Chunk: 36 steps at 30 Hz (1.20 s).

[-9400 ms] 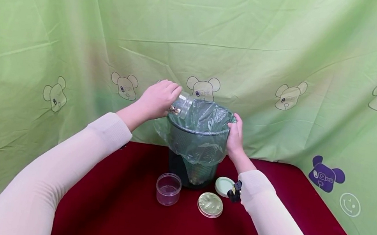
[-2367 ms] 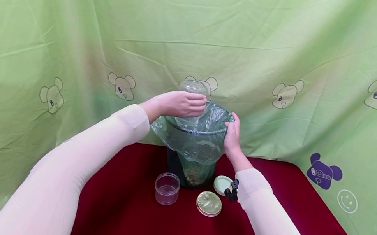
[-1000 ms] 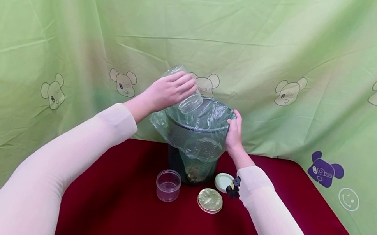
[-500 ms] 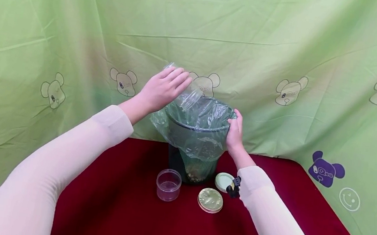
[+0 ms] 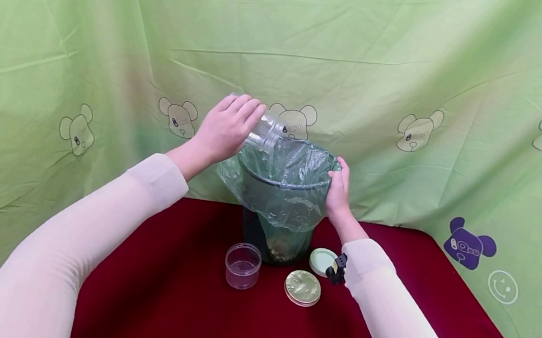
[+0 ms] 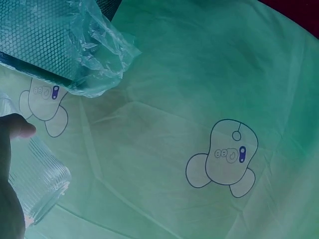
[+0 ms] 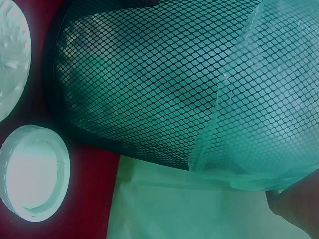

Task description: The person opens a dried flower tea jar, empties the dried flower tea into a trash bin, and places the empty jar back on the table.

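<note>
My left hand [image 5: 227, 129] grips a clear ribbed jar [image 5: 265, 133], tilted with its open mouth towards the bin; no contents show in its visible part. In the left wrist view, the thumb [image 6: 21, 127] lies across the jar's side. Below the jar stands a black mesh trash bin [image 5: 251, 234], lined with a green plastic bag [image 5: 291, 208] folded over its rim. Small pale bits [image 5: 282, 254] show through the mesh at the bottom. With my right hand [image 5: 338, 191] I hold the bin's rim and bag on the right; some of its fingers are hidden.
In front of the bin, an open clear plastic tub [image 5: 242, 267] stands on the red tablecloth [image 5: 183, 305]. To its right lie a gold foil-like lid [image 5: 303, 288] and a pale green-white lid [image 5: 321, 261]. A green printed curtain [image 5: 367, 45] hangs close behind.
At 9.4 s ago the jar held some bits; it was later upended over the bin. During the last second my left hand has drawn it back leftward, tipping it nearer level. My right hand stays put.
</note>
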Available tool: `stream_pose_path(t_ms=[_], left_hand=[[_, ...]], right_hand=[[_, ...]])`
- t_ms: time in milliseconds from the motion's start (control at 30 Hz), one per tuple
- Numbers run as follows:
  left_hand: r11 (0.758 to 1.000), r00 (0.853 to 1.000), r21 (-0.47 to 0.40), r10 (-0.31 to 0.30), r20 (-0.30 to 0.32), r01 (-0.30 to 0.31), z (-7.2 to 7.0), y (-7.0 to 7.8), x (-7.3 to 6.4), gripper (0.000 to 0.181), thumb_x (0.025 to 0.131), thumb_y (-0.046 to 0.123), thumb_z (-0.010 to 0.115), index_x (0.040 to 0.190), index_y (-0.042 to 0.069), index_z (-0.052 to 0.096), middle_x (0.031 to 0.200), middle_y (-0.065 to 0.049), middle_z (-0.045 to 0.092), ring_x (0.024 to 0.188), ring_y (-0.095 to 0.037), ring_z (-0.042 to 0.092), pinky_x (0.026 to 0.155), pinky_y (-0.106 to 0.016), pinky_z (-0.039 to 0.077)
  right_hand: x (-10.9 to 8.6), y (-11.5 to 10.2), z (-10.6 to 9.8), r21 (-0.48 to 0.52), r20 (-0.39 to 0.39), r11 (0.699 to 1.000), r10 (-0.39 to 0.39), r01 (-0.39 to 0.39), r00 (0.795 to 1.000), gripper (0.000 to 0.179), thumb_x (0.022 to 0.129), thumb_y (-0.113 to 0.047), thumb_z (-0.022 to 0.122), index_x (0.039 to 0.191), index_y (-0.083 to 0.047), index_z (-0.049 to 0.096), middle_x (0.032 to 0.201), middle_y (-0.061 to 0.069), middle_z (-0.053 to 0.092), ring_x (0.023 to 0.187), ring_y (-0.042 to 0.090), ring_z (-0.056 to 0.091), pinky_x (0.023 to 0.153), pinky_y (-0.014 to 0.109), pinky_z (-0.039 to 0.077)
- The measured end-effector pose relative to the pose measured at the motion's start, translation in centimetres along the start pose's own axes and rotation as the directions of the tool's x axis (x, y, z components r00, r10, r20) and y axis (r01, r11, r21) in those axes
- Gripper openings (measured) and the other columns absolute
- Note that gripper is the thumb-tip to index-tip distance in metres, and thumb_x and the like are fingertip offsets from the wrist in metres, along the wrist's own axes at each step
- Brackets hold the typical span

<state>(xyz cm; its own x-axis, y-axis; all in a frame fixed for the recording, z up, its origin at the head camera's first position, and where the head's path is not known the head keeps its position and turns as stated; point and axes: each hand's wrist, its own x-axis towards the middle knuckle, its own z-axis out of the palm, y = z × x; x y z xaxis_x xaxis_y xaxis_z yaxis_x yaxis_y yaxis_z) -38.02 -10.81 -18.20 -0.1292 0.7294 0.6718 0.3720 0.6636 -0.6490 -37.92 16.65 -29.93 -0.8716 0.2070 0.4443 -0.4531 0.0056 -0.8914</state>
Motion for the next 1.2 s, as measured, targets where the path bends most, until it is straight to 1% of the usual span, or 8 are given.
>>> stream_pose_path(t_ms=[233, 467, 633, 733, 900, 1000, 1133, 1200], left_hand=[[0.996, 0.996, 0.009, -0.088, 0.025, 0.087, -0.1, -0.2, -0.3, 0.057, 0.072, 0.006, 0.066, 0.126, -0.005, 0.052, 0.117, -0.018, 0.057, 0.106, -0.034, 0.051, 0.089, -0.041, 0.041], [0.980, 0.979, -0.039, -0.192, 0.074, 0.195, -0.3, -0.2, -0.7, 0.065, 0.067, 0.011, 0.071, 0.127, -0.005, 0.051, 0.119, -0.018, 0.057, 0.109, -0.034, 0.052, 0.088, -0.043, 0.043], [0.953, 0.947, -0.091, -0.273, 0.167, 0.291, -0.8, -0.4, -1.1, 0.080, 0.066, 0.024, 0.082, 0.132, -0.005, 0.048, 0.124, -0.020, 0.055, 0.114, -0.035, 0.051, 0.091, -0.045, 0.043], [0.936, 0.928, -0.106, -0.310, 0.205, 0.336, -1.0, -0.6, -1.3, 0.086, 0.066, 0.031, 0.085, 0.133, -0.006, 0.046, 0.125, -0.020, 0.054, 0.115, -0.036, 0.050, 0.091, -0.046, 0.043], [0.910, 0.904, -0.127, -0.359, 0.232, 0.394, -1.1, -0.8, -1.6, 0.087, 0.065, 0.034, 0.084, 0.132, -0.006, 0.046, 0.125, -0.020, 0.054, 0.114, -0.036, 0.050, 0.090, -0.046, 0.045], [0.889, 0.884, -0.145, -0.389, 0.259, 0.433, -1.1, -0.8, -1.8, 0.087, 0.065, 0.035, 0.084, 0.132, -0.006, 0.046, 0.126, -0.020, 0.054, 0.114, -0.036, 0.051, 0.091, -0.047, 0.045], [0.845, 0.848, -0.184, -0.439, 0.296, 0.502, -1.1, -0.6, -2.0, 0.087, 0.064, 0.036, 0.084, 0.131, -0.006, 0.047, 0.124, -0.020, 0.056, 0.112, -0.036, 0.052, 0.088, -0.048, 0.046], [0.816, 0.828, -0.207, -0.471, 0.305, 0.540, -1.1, -0.6, -2.2, 0.086, 0.063, 0.036, 0.084, 0.130, -0.006, 0.048, 0.123, -0.020, 0.057, 0.111, -0.036, 0.053, 0.086, -0.048, 0.046]], right_hand=[[0.1, 0.0, -0.1, 0.004, 0.002, 1.000, 0.005, -0.005, 1.000, 0.062, 0.091, -0.012, 0.032, 0.150, 0.000, 0.021, 0.152, 0.018, 0.027, 0.134, 0.029, 0.029, 0.111, 0.035, 0.021], [-0.6, -1.5, -0.2, 0.022, 0.020, 0.999, 0.031, -0.032, 0.999, 0.062, 0.090, -0.008, 0.031, 0.150, 0.003, 0.019, 0.152, 0.022, 0.025, 0.135, 0.032, 0.028, 0.111, 0.037, 0.021], [-1.8, -3.4, 0.2, 0.008, 0.031, 0.999, 0.039, -0.039, 0.999, 0.062, 0.090, -0.006, 0.030, 0.150, 0.004, 0.019, 0.152, 0.024, 0.023, 0.137, 0.034, 0.026, 0.111, 0.036, 0.021], [-1.8, -3.5, 0.2, 0.005, 0.033, 0.999, 0.039, -0.039, 0.999, 0.061, 0.091, -0.007, 0.031, 0.150, 0.004, 0.019, 0.152, 0.024, 0.023, 0.137, 0.035, 0.026, 0.111, 0.036, 0.021], [-0.8, -2.0, 0.0, 0.029, 0.031, 0.999, 0.034, -0.035, 0.999, 0.061, 0.091, -0.007, 0.031, 0.150, 0.003, 0.019, 0.152, 0.023, 0.025, 0.136, 0.033, 0.027, 0.111, 0.037, 0.021], [-0.2, -0.9, -0.1, 0.030, 0.018, 0.999, 0.029, -0.030, 0.999, 0.062, 0.091, -0.009, 0.032, 0.151, 0.001, 0.020, 0.152, 0.020, 0.026, 0.134, 0.031, 0.029, 0.111, 0.036, 0.021], [0.0, -0.3, 0.0, 0.006, -0.003, 1.000, 0.011, -0.011, 1.000, 0.062, 0.090, -0.011, 0.032, 0.150, 0.001, 0.021, 0.151, 0.019, 0.028, 0.133, 0.029, 0.030, 0.110, 0.035, 0.022], [0.0, -0.2, 0.0, 0.000, -0.010, 1.000, 0.005, -0.005, 1.000, 0.062, 0.089, -0.011, 0.032, 0.150, 0.001, 0.022, 0.151, 0.019, 0.028, 0.133, 0.030, 0.030, 0.109, 0.035, 0.023]])
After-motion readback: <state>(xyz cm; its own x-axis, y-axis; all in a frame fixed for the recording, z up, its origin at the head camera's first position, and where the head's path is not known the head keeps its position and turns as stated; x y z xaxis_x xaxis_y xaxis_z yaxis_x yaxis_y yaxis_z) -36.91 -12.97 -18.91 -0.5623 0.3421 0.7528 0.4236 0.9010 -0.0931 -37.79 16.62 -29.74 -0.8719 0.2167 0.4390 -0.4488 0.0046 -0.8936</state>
